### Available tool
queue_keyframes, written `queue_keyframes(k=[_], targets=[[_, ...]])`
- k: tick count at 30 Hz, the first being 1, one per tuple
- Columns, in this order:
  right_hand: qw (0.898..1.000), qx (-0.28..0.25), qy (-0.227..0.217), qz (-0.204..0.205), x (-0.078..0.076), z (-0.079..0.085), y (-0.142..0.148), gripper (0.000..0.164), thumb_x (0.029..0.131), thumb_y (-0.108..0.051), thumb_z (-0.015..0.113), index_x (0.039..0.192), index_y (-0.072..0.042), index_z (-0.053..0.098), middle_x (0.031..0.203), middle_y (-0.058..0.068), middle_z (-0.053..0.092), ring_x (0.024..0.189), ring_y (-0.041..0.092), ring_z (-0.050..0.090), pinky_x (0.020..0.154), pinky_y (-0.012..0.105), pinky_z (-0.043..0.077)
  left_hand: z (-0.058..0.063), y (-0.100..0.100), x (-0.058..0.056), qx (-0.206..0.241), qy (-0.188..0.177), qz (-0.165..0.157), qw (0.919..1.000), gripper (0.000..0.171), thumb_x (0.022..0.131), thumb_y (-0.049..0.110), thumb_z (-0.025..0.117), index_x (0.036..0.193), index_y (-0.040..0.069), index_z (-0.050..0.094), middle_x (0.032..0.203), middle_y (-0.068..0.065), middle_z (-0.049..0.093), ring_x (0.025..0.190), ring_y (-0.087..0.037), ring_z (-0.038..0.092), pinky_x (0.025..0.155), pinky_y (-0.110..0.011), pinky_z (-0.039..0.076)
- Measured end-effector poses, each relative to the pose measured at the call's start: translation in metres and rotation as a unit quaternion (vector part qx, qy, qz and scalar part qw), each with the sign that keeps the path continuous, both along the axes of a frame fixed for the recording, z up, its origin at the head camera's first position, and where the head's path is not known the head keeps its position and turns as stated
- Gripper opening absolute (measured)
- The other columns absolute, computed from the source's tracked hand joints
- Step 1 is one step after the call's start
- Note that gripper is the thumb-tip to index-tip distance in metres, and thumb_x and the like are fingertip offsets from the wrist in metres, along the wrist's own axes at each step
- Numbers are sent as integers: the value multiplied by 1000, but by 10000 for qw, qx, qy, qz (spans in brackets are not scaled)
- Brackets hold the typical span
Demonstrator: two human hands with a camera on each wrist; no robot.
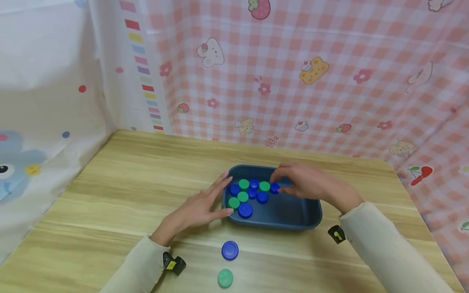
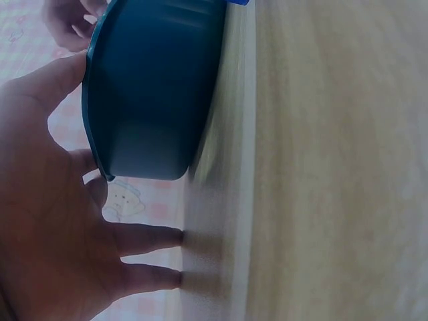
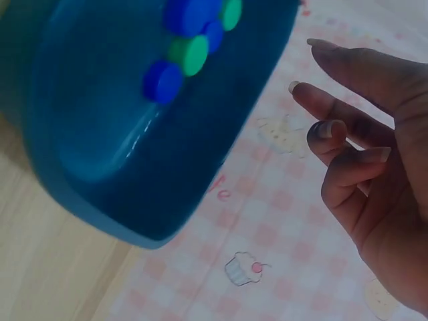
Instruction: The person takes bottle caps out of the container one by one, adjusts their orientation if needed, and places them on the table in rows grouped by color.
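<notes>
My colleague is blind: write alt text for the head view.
A left hand touches a tray of blue and green caps; a right hand hovers over it. One blue cap and one green cap lie outside on the table.

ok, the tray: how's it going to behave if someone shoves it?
The tray looks stiff, its walls smoothly curved. It's low and broad, so it should slide rather than tip. Its blue discs and green discs appear unfastened and would probably skid.
</notes>
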State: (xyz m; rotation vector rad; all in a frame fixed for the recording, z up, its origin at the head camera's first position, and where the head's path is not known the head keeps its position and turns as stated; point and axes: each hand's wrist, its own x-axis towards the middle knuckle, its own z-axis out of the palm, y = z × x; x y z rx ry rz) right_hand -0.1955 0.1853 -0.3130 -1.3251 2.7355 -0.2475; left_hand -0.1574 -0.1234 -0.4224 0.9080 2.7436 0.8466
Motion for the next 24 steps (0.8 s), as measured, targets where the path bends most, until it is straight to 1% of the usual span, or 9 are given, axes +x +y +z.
queue_keyframes(k=[2,5,7,11,14,18,21,24], targets=[[9998,130,-64,-138,-6,-1,-1,28,85,-17,75,111,-14,69,106,-2,63,95,17,61,81,37,52,-1,0,0,-5,-14,6,10000,81,94,56,49,155,26,7,159,10,-9,132,-37,37,98,-68,28],[9985,377,-114,-386,-14,-1,-3,28,84,-18,75,111,-16,69,104,-1,64,93,19,61,80,39,52,-1,0,-1,13,7,6,10000,81,94,56,49,155,25,8,159,10,-8,133,-37,37,98,-69,29],[9972,571,-113,-479,-18,-1,-6,27,83,-19,76,110,-16,69,102,0,64,92,19,61,80,40,51,-1,0,-1,27,9,3,10000,81,94,56,49,155,24,8,160,9,-8,133,-37,37,98,-69,29],[9922,1078,-122,-611,-24,-3,-14,27,84,-19,76,109,-15,68,103,2,65,93,20,61,82,41,51,0,-1,-1,18,4,5,10000,81,94,56,49,155,24,8,160,7,-7,132,-37,38,98,-68,29],[9853,1513,-146,-778,-28,-6,-20,28,84,-20,76,111,-15,68,107,4,66,94,22,61,84,42,51,-1,-1,-1,0,-9,19,10000,81,94,56,49,155,25,7,160,8,-7,132,-37,38,99,-68,29],[9776,1898,-273,-863,-34,-13,-26,29,83,-21,77,110,-15,70,105,4,67,93,23,62,84,43,51,-1,0,0,-17,-46,39,10000,81,94,56,49,155,26,7,159,11,-9,132,-36,39,100,-67,28],[9757,1994,-359,-834,-37,-18,-28,28,82,-20,78,108,-14,71,101,4,68,89,21,63,82,42,52,0,0,1,-14,-20,28,10000,81,93,57,49,155,25,7,159,10,-8,131,-36,40,99,-67,28],[9738,2086,-353,-833,-39,-24,-29,29,80,-21,79,107,-14,73,100,3,69,88,21,63,82,41,52,1,-1,2,0,44,12,10000,81,94,56,49,155,24,8,160,8,-7,130,-37,41,99,-67,28]])
